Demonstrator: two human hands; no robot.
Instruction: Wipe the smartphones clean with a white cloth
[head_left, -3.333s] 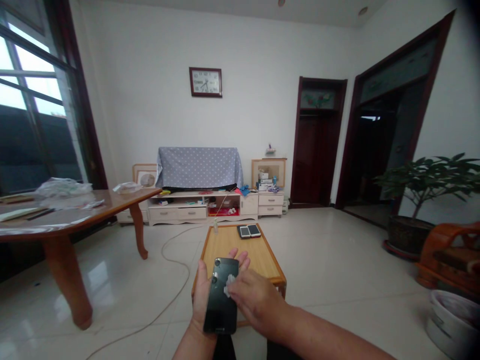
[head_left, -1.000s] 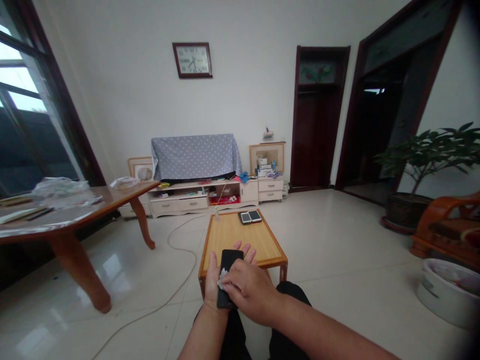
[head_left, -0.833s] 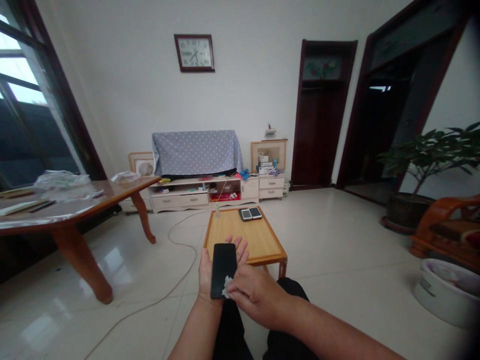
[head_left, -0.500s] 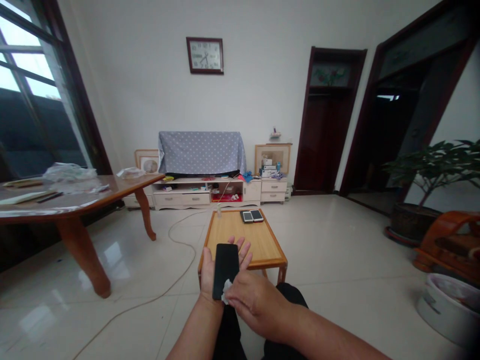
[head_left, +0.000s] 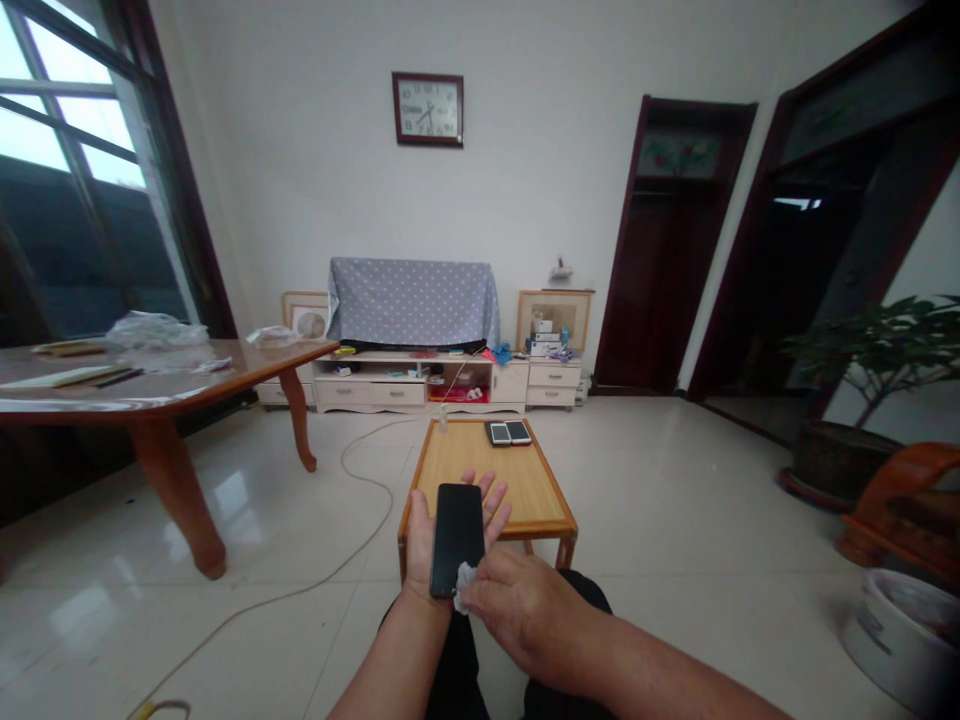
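A black phone [head_left: 456, 537] lies flat on my left hand [head_left: 424, 545], whose thumb grips its left edge and whose fingers stick out beyond its far side. My right hand [head_left: 516, 605] is closed on a small white wipe [head_left: 464, 579] and presses it against the phone's lower right corner. Both hands hover over my lap, just in front of a small wooden table [head_left: 465, 475].
Two more phones [head_left: 507, 433] and a small bottle [head_left: 443, 418] sit at the small table's far end. A large brown table [head_left: 142, 390] stands left. A cable [head_left: 352, 480] runs across the tiled floor. A potted plant [head_left: 862, 400], wooden chair and basin [head_left: 900, 640] are right.
The phone shows its plain dark face now, where 3.3 s ago the camera side was up. The wipe slid down to the phone's lower corner. My view shifted slightly left.
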